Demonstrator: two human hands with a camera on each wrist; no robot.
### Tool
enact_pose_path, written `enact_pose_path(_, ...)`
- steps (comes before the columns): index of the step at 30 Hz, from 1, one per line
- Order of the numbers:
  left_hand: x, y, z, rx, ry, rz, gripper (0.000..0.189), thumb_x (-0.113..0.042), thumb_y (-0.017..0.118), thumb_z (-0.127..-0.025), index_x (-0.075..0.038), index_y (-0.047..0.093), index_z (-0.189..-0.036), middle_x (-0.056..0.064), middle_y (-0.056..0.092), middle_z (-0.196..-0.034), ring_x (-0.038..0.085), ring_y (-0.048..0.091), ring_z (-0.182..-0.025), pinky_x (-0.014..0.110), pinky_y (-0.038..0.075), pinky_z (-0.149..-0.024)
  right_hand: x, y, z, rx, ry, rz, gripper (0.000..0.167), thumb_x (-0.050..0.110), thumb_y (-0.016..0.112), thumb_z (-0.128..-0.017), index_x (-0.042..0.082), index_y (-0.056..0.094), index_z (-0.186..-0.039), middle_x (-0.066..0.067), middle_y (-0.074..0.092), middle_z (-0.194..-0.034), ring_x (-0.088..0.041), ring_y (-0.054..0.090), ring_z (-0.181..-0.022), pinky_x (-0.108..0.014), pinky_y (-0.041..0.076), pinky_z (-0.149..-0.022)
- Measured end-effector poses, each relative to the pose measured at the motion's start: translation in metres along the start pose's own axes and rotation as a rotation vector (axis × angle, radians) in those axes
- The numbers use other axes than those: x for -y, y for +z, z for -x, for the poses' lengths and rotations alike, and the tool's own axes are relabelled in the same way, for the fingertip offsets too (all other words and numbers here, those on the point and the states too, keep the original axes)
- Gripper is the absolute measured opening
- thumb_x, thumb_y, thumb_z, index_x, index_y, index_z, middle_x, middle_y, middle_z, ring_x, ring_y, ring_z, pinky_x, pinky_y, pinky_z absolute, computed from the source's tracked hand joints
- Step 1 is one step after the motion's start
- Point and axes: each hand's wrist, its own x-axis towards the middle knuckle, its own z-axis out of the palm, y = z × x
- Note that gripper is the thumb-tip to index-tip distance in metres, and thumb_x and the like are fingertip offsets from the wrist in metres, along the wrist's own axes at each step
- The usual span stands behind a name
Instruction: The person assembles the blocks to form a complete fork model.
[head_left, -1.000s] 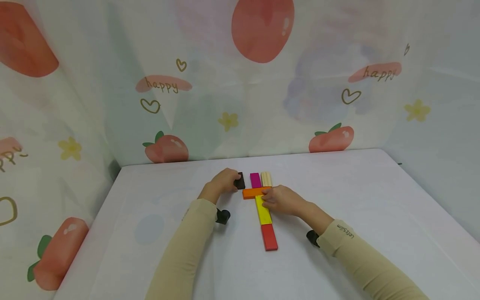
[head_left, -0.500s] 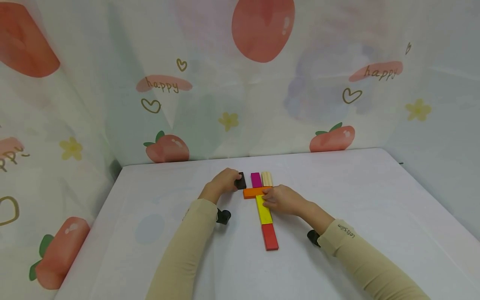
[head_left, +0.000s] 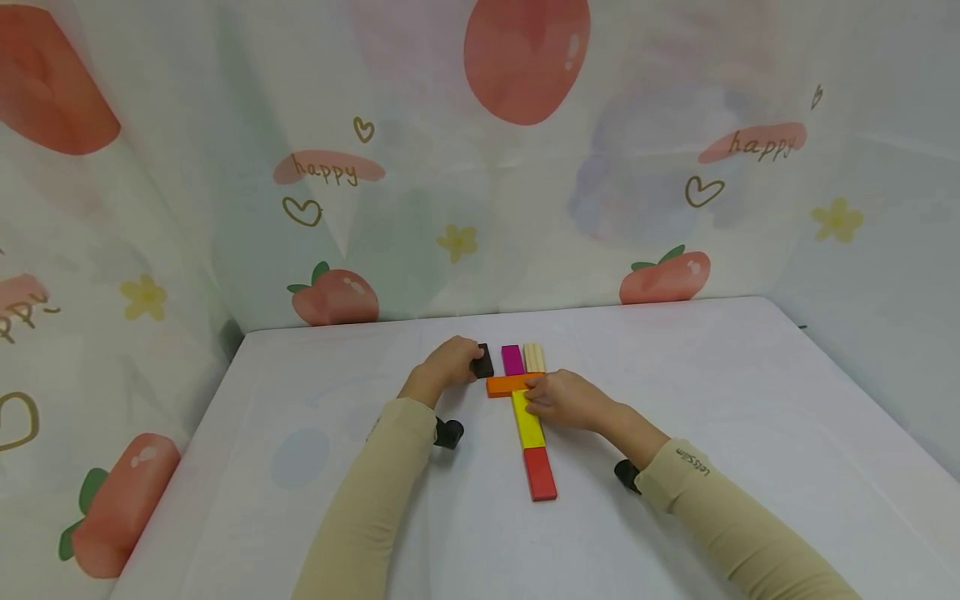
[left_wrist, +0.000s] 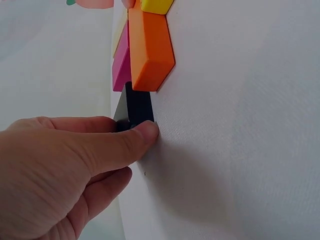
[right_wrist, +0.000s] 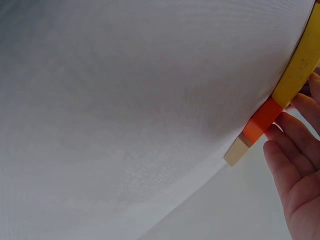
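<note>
My left hand [head_left: 448, 362] pinches a small black block [head_left: 486, 362] between thumb and fingers, at the left of a flat row of blocks. In the left wrist view, the black block [left_wrist: 140, 107] stands close to the end of the orange block [left_wrist: 147, 50]. My right hand [head_left: 567, 400] rests its fingertips on the right end of the crosswise orange block [head_left: 506, 386] and the top of the yellow block [head_left: 528, 423]. Beyond the orange one lie a magenta block [head_left: 512, 360] and a ridged cream block [head_left: 534, 357]. A red block [head_left: 540, 475] continues below the yellow.
The blocks lie on a white-covered table [head_left: 337, 517]. A printed curtain [head_left: 525, 183] rises behind the table's far edge and on the left. Dark wrist cameras sit under both sleeves.
My left hand has shifted very slightly to the right with the black block. The right hand and the other blocks look still.
</note>
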Motion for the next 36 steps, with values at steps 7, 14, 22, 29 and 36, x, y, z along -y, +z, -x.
enact_pose_path(7,-0.0012,-0.0005,0.0013,0.005,-0.009,0.01,0.049,-0.008,0.068,-0.083,-0.01,0.054,-0.13,0.008,0.056,-0.124,0.022,0.048,-0.107,0.033,0.036,-0.1,0.0011,-0.0009,0.0006,0.002,0.001,0.004,0.027,0.017,0.068,-0.084,0.001,0.069,-0.105,-0.009,0.067,-0.102,-0.024,0.061,-0.097,-0.038,0.048,-0.086)
enact_pose_path(14,-0.0017,0.001,0.0,0.002,-0.009,0.0,0.048,-0.009,0.067,-0.084,-0.01,0.054,-0.13,0.007,0.056,-0.123,0.021,0.049,-0.106,0.033,0.036,-0.1,0.002,-0.0023,0.0011,0.0,-0.006,0.003,0.028,0.017,0.068,-0.084,0.0,0.069,-0.105,-0.01,0.067,-0.102,-0.025,0.06,-0.098,-0.039,0.048,-0.086)
enact_pose_path(22,-0.0043,0.0023,0.0004,0.005,-0.028,0.02,0.048,-0.009,0.068,-0.083,-0.01,0.055,-0.129,0.008,0.057,-0.122,0.021,0.048,-0.105,0.033,0.037,-0.099,0.0026,-0.0013,0.0006,0.005,0.002,0.006,0.028,0.018,0.068,-0.084,0.001,0.069,-0.106,-0.01,0.067,-0.103,-0.025,0.06,-0.099,-0.039,0.047,-0.087)
enact_pose_path(29,-0.0057,0.0018,0.0023,0.002,-0.02,-0.001,0.047,-0.009,0.068,-0.083,-0.01,0.056,-0.128,0.008,0.057,-0.121,0.021,0.049,-0.105,0.033,0.037,-0.099,0.0022,-0.0007,0.0005,0.003,0.01,0.012,0.028,0.018,0.069,-0.083,0.001,0.069,-0.106,-0.009,0.067,-0.103,-0.025,0.06,-0.099,-0.039,0.047,-0.087)
enact_pose_path(36,-0.0046,0.0026,0.0015,-0.001,-0.006,-0.016,0.046,-0.01,0.068,-0.084,-0.01,0.056,-0.128,0.007,0.058,-0.121,0.021,0.049,-0.105,0.032,0.038,-0.098,0.0017,-0.0002,0.0004,0.003,0.013,0.004,0.027,0.017,0.069,-0.083,0.001,0.069,-0.105,-0.01,0.066,-0.104,-0.026,0.059,-0.101,-0.04,0.047,-0.088)
